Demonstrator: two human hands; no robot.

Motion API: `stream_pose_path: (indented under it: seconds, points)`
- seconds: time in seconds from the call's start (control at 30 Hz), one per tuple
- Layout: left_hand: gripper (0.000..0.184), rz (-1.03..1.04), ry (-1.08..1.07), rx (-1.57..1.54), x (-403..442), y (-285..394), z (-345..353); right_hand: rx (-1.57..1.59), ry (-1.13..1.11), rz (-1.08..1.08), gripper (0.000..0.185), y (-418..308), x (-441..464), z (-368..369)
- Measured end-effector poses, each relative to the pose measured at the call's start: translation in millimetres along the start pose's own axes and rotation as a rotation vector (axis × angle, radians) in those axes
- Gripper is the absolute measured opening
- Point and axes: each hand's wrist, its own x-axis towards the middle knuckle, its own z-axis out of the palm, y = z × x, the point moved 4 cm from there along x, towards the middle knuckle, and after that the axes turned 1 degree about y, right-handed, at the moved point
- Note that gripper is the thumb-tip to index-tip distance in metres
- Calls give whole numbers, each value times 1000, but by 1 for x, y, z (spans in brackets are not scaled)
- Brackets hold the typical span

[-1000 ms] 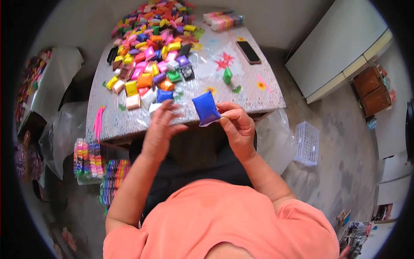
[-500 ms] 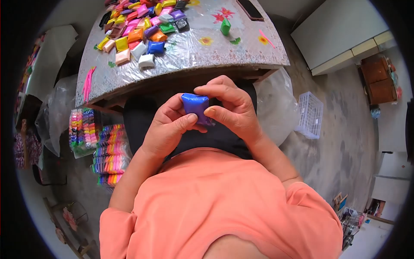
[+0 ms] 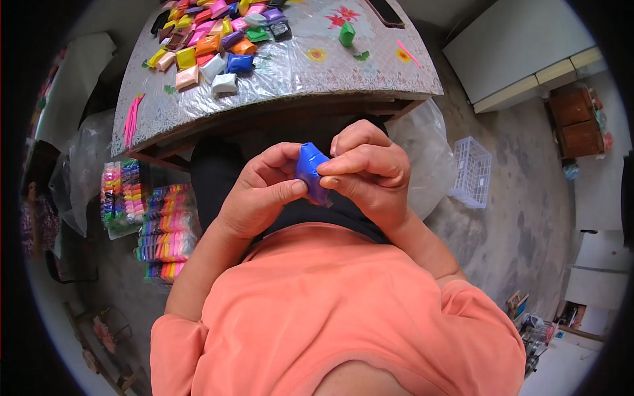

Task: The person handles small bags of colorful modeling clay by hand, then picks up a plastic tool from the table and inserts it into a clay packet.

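Note:
A small blue packet [image 3: 309, 164], glossy and soft-looking, is held up between my two hands above my lap. My left hand [image 3: 264, 188] grips its left side, thumb in front and fingers behind. On the other side, my right hand [image 3: 370, 168] pinches the packet's right edge between thumb and forefinger, the other fingers curled. The top of the packet comes to a narrow, folded end. On the table beyond lies a heap of similar packets [image 3: 208, 45] in many colours, and a single green packet [image 3: 347, 34] stands apart to the right.
The table [image 3: 290, 86] has a plastic-covered floral cloth. Pink strips [image 3: 134, 122] lie at its left corner, more pink sticks [image 3: 408, 53] at the right, near a phone [image 3: 385, 12]. Bagged stacks of coloured packets [image 3: 165, 231] stand on the floor at left, a plastic basket [image 3: 471, 173] at right.
The blue packet has turned from a broad, flat-topped view to a narrower one with a pointed top. My right hand's fingers have moved down and closed onto its right edge.

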Motion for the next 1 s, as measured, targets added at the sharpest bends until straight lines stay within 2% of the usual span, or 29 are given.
stream_pose_path:
  seconds: [0.07,0.17,0.27,0.37,0.4,0.5,0.53,0.67,0.77,1.0]
  points:
    - [42,-23,90,-130,1,-3,1,-90,18,-69,16,-3,5,1]
    - [42,-186,-4,-309,1,-21,-16,-237,24,-180,18,0,8,4]
    - [39,-146,53,-359,0,-24,-17,-291,-23,-211,18,4,4,11]
    - [39,-53,100,-358,1,-18,-22,-112,-87,-63,17,7,3,16]
    - [39,-25,109,-349,1,-17,-24,41,-173,19,26,9,3,14]
    - [49,-53,11,-351,2,-18,-32,321,-21,313,34,24,9,13]
    - [49,-72,15,-343,2,-18,-33,381,-64,389,42,28,12,15]
    - [40,-71,70,-316,4,-18,-32,573,-155,559,38,30,10,26]
    - [40,-79,96,-306,5,-15,-27,421,-210,430,30,34,9,23]
    - [40,-109,19,-310,7,-21,-34,220,-127,406,17,28,10,16]
